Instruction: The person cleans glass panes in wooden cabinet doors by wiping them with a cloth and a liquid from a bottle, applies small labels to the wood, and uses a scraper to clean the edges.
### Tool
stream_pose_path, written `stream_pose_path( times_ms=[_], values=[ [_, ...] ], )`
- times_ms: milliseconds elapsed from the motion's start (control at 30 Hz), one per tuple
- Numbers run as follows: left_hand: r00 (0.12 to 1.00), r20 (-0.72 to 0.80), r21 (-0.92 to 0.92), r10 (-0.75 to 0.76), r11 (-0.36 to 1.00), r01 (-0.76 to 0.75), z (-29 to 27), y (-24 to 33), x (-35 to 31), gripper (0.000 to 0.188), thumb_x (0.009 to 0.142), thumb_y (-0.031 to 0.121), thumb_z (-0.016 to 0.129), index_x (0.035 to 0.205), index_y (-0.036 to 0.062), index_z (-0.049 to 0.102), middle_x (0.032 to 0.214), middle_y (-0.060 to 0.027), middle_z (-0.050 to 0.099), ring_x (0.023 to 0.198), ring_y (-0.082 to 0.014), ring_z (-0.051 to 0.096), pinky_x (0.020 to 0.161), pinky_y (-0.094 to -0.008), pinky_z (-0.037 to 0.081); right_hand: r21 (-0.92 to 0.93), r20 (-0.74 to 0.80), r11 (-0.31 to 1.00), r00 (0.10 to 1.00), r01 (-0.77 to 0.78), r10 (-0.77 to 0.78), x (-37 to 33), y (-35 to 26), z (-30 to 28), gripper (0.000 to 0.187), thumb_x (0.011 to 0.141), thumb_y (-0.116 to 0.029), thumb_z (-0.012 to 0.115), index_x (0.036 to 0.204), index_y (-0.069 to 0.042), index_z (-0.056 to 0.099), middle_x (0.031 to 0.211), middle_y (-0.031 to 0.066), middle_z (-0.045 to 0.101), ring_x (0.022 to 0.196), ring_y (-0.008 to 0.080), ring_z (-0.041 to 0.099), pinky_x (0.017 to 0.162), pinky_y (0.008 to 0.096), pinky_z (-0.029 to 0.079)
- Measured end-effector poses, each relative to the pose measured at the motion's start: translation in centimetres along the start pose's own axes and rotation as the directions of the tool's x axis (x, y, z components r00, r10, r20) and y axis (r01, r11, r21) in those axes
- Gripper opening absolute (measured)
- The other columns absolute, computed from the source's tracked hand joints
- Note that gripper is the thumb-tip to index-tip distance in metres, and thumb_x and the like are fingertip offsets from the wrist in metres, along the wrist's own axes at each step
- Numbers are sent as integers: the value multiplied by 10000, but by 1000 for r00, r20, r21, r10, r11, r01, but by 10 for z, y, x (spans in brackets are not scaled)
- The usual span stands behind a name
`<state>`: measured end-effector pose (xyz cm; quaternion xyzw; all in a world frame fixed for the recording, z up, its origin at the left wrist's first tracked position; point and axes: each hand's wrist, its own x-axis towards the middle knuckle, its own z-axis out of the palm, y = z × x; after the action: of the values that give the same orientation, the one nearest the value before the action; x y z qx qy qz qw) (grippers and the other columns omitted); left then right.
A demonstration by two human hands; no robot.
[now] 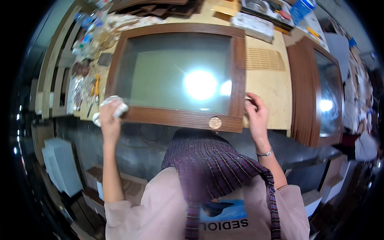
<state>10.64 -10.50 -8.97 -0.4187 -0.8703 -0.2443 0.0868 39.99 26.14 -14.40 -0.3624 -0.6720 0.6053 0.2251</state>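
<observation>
A brown wood-grain framed glass panel (179, 116) lies flat in front of me, its pane reflecting a bright lamp. Bunched under the fingers of my left hand (110, 120) is a white cloth (119, 105), pressed at the frame's near left corner. My right hand (258, 116) is at the panel's right side, fingers curled and thumb against the frame's edge; the fingertips are partly hidden. On the frame's near rail, toward the right, sits a round speckled tan disc (215, 122).
The panel rests on a pale wooden workbench (276, 88). More brown framed panels (302, 88) are stacked at the right. Yellow-handled pliers (96, 85), clear bottles (86, 44) and debris lie along the left. A whitish wrapped block (252, 27) stands behind. Brown strips (156, 7) are piled at the back.
</observation>
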Motion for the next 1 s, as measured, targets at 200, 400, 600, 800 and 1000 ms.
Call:
stream_pose_path(
  times_ms=[200,400,600,800,1000],
  values=[
    [906,-247,-464,-345,863,202,19,83,32,308,850,-37,614,1150,17,658,1123,-116,642,1030,-245,624,920,-344,490,-98,14,901,905,423,-424,9,-63,31,349,882,-26,583,1229,0,602,1302,129,582,1191,233,562,988,358,451],
    [939,-99,-538,329,776,-329,23,138,58,478,742,190,788,1199,93,688,1239,-123,650,1165,-330,576,1014,-442,428,-313,363,743,797,592,-482,-2,-88,93,624,843,-211,661,1416,-31,492,1488,240,410,1350,392,418,1128,459,317],
    [873,-57,-769,-485,579,272,-16,-65,51,167,908,55,673,1053,-14,719,949,-65,729,848,-107,668,779,-251,532,-498,333,644,814,581,-476,-20,-75,146,589,814,-278,692,1335,-40,555,1479,238,411,1336,429,396,1104,498,326],
    [747,-165,-403,-644,736,545,-5,-291,27,282,876,58,690,1150,-6,677,888,-66,690,774,-129,628,727,-270,504,-772,234,449,857,450,-458,-28,-82,208,468,777,-291,721,1173,-52,649,1415,197,480,1300,413,423,1078,512,343],
    [923,-178,-15,-341,939,344,21,-335,61,379,849,102,693,1209,2,632,1076,-169,654,960,-305,614,861,-402,480,-830,108,428,856,358,-505,-29,-81,235,406,776,-246,720,1132,-58,666,1348,172,541,1258,388,474,1050,489,382]
  ],
)
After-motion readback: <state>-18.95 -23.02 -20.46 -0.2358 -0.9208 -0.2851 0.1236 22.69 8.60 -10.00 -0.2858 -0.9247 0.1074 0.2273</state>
